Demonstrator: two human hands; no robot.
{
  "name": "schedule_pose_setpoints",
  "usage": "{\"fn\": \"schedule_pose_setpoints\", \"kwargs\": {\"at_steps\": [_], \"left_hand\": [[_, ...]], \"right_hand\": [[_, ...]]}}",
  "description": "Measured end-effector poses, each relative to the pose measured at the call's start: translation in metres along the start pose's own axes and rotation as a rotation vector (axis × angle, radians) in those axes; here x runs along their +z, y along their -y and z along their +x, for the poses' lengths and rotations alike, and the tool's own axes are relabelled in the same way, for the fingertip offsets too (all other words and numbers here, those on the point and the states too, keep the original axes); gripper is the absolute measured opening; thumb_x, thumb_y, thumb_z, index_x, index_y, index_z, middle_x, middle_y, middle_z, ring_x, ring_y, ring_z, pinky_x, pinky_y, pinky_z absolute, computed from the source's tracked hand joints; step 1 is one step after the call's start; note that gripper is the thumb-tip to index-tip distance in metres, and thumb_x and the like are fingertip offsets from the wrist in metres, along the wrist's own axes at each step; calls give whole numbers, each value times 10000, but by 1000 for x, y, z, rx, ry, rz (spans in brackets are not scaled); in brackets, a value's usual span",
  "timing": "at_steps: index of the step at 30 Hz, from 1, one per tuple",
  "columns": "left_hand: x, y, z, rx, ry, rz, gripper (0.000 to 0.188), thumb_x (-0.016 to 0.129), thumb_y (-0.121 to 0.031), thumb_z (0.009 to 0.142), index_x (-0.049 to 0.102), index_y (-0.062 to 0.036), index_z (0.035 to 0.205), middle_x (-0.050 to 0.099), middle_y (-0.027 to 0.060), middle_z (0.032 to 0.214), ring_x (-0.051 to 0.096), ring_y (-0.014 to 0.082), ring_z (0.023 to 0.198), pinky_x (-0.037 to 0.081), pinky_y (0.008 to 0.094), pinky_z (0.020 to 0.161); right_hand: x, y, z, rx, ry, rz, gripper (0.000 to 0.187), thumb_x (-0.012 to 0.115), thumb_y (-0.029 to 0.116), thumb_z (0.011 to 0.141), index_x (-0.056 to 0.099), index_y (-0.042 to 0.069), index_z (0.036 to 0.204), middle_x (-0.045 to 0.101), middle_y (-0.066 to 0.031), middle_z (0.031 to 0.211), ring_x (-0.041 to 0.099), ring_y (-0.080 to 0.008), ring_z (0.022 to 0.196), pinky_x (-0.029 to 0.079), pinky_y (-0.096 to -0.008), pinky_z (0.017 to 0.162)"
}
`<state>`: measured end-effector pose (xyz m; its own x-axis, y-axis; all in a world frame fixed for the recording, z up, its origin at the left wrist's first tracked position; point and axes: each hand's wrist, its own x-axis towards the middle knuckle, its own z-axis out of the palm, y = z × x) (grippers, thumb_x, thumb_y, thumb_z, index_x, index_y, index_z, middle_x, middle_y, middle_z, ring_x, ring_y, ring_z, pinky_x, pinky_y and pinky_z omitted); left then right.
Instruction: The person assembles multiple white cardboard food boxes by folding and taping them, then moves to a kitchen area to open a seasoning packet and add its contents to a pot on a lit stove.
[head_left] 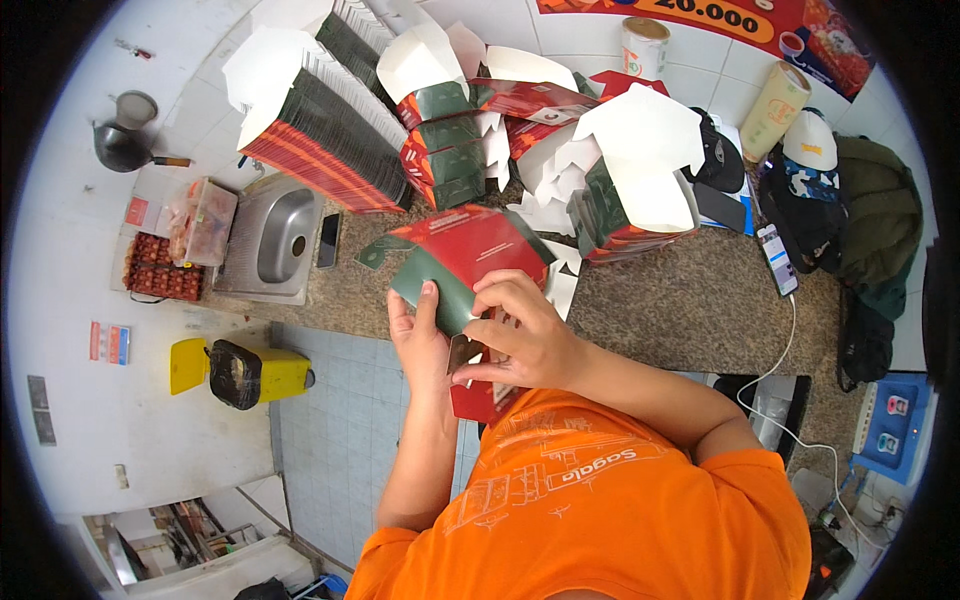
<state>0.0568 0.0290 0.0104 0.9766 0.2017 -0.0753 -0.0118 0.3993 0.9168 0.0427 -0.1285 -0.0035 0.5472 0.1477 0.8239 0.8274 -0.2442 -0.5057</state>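
Glossy red-and-green card carton [485, 245], part-folded, is btwn both hands, in front of the orange T-shirt [620, 500], upper part out over the brown speckled stone counter [660, 310]. Long axis runs approx. away from the body; L hand [418, 335] is at its left edge, R hand [525, 335] at the right/lower folds, so both equally nr. L hand: narrow grip, thumb on green panel, fingers mostly hidden behind. R hand: fingers bent, thumb lower, folds held btwn; exact fingertip contact can't tell. White-lined open-topped box [640, 160] stands ahead & to R.
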Motion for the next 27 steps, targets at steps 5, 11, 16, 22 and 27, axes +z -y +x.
{"fn": "schedule_pose_setpoints", "kwargs": {"at_steps": [5, 11, 16, 22, 27], "left_hand": [[3, -6, -24, -143, -23, -128, 208, 627, -108, 1046, 620, -36, 1241, 709, 54, 1132, 683, 116, 963, 587, 266, 764], [-4, -5, -20, -79, 100, -159, 227, 596, -181, 1071, 626, -57, 1259, 716, 61, 1161, 702, 117, 931, 582, 224, 646], [0, 0, -19, -182, 69, -271, 255, 595, -185, 1070, 618, -77, 1299, 707, 72, 1213, 697, 168, 1062, 596, 323, 881], [1, 2, -6, -166, 93, -236, 260, 583, -194, 1076, 603, -75, 1306, 697, 70, 1219, 688, 174, 1074, 587, 336, 913], [12, 9, -17, -154, 130, -205, 240, 585, -205, 1079, 611, -82, 1284, 699, 52, 1197, 687, 123, 981, 578, 255, 794]], "right_hand": [[-3, 3, 7, 102, 7, -44, 540, 862, 268, 789, 640, 41, 1225, 565, -185, 1295, 579, -388, 1201, 514, -466, 961], [-8, 14, 12, -5, 230, -287, 360, 802, 189, 849, 677, -4, 1126, 574, -202, 1414, 557, -422, 1312, 492, -555, 1048], [-7, -1, -9, -36, 59, -52, 258, 833, 146, 803, 650, -31, 848, 668, -177, 1255, 598, -431, 1289, 506, -569, 1052], [-17, -3, -4, -140, 157, -204, 234, 809, 162, 827, 650, -8, 803, 698, -149, 1183, 622, -423, 1277, 443, -631, 1087], [-22, -9, 5, -89, 80, -257, 185, 790, 140, 836, 663, 6, 836, 689, -136, 1175, 613, -381, 1264, 460, -616, 1019]]}}
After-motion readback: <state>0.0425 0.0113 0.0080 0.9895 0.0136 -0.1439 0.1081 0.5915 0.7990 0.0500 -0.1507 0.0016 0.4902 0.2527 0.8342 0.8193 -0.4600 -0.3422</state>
